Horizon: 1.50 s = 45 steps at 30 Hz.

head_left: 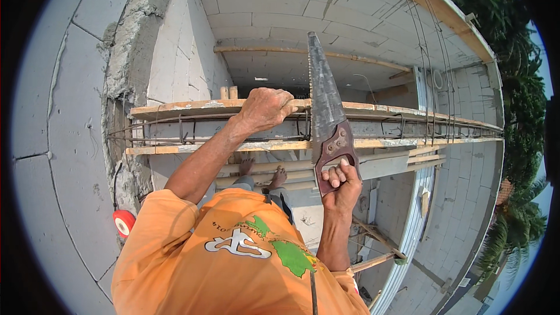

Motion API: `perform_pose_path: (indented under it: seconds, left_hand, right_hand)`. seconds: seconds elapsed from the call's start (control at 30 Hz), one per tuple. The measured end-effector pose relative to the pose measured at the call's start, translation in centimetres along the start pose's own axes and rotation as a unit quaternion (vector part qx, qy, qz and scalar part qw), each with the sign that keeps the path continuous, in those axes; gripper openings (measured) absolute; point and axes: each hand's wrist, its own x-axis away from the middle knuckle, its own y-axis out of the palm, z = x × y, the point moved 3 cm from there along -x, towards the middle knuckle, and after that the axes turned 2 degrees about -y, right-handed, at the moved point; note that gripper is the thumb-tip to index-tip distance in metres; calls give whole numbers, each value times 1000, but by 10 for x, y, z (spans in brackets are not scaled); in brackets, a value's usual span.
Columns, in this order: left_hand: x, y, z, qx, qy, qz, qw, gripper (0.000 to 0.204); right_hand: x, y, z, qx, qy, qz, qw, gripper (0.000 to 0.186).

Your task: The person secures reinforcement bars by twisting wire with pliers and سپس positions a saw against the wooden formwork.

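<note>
My right hand [341, 184] is wrapped round the dark red-brown handle of a handsaw [328, 90]. Its grey blade points away from me, with the toothed edge on the left. My left hand [265, 109] is closed on a short wooden stick [301, 104], whose end reaches the toothed edge of the blade. Whether the teeth are cutting into it I cannot tell. Beneath both hands, a far formwork board [201, 105] and a near formwork board [233, 147] run left to right. A steel rebar cage [233, 134] lies between them.
My bare feet [279, 177] stand on wooden poles [300, 176] below. A rough concrete column [131, 52] and block wall rise at the left. Thin rebar rods [429, 52] stand up at the right. A round red-and-white object [123, 223] hangs from a cord at the left.
</note>
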Motion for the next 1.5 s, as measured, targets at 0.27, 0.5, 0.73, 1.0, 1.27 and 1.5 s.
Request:
perform_pose_path:
  seconds: [0.27, 0.5, 0.73, 1.0, 1.27, 1.5]
  left_hand:
    - [-11, 5, 7, -24, 3, -7, 1000, 60]
    - [-11, 5, 7, -7, -28, -69, 997, 56]
    - [-4, 0, -5, -12, -48, -84, 995, 47]
    - [45, -83, -30, 23, -20, 77, 997, 42]
    - [101, -121, -99, 44, -219, -15, 975, 39]
    - [98, -115, -103, 46, -179, -63, 981, 39]
  right_hand:
    - [-20, -13, -35, -52, -108, -38, 992, 14]
    - [-13, -15, -32, 31, -150, -69, 986, 12]
    - [-16, -48, -30, -7, -81, -15, 997, 14]
    - [47, -19, -33, 180, -339, 8, 923, 37]
    - [92, 49, 37, 273, -317, -125, 900, 43]
    - [105, 66, 80, 266, -278, -151, 910, 47]
